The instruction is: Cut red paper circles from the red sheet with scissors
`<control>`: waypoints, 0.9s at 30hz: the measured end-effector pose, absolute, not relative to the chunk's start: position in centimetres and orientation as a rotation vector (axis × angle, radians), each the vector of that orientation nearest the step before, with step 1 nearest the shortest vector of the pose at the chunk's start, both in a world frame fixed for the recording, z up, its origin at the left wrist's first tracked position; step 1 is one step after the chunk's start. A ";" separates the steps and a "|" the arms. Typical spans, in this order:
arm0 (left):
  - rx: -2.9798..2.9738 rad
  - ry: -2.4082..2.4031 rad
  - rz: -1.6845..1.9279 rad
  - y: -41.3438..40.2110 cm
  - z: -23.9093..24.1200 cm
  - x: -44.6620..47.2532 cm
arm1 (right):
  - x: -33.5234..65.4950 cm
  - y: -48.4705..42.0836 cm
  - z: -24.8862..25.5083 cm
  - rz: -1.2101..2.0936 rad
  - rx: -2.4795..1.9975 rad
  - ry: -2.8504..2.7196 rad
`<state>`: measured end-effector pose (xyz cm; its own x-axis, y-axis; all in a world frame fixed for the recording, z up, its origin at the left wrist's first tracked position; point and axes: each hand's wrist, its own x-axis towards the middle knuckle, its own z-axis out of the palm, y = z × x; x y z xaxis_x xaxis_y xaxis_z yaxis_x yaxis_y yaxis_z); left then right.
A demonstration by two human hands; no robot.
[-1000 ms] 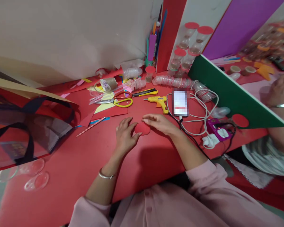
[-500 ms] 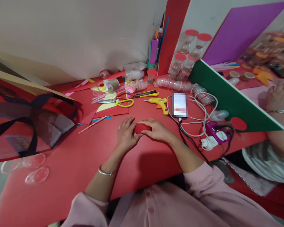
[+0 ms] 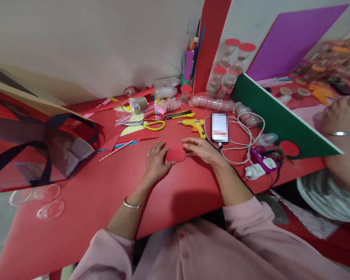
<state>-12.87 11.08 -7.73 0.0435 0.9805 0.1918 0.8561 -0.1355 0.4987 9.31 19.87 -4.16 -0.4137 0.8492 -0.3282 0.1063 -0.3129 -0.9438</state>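
Note:
A round red disc (image 3: 175, 154) sits on the red table (image 3: 105, 194) between my two hands. My left hand (image 3: 156, 160) curls round its left edge, fingers bent and touching it. My right hand (image 3: 200, 149) rests on its right edge with the fingers held together and slightly bent. A yellow glue gun (image 3: 196, 126) and a phone (image 3: 219, 127) lie just beyond my right hand.
Yellow-handled scissors (image 3: 150, 123), a utility knife (image 3: 179, 115), a tape roll (image 3: 138, 103) and stacked clear cups (image 3: 212, 103) lie at the back. White cables (image 3: 245, 140) and a purple charger (image 3: 264, 158) are at the right. A green board (image 3: 280, 116) leans there; another person's hand (image 3: 340, 114) is beyond it. A red bag (image 3: 32, 151) lies on the left.
My right hand has slid off the top of the disc to its right edge, so more of the disc shows. The left hand keeps its place.

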 end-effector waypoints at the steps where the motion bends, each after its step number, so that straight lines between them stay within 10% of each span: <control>1: 2.077 1.878 0.722 11.1 -7.7 -12.9 | 9.2 19.7 -4.2 1.799 -1.229 -1.374; 27: 2.167 1.872 0.698 10.8 -7.7 -12.8 | 8.4 18.9 -5.7 1.097 -1.182 -2.054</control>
<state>-12.79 10.79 -7.69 0.0896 0.9707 0.2230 0.8796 -0.1822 0.4395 8.38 18.90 -5.72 -0.4811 0.8756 0.0435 0.4508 0.2897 -0.8443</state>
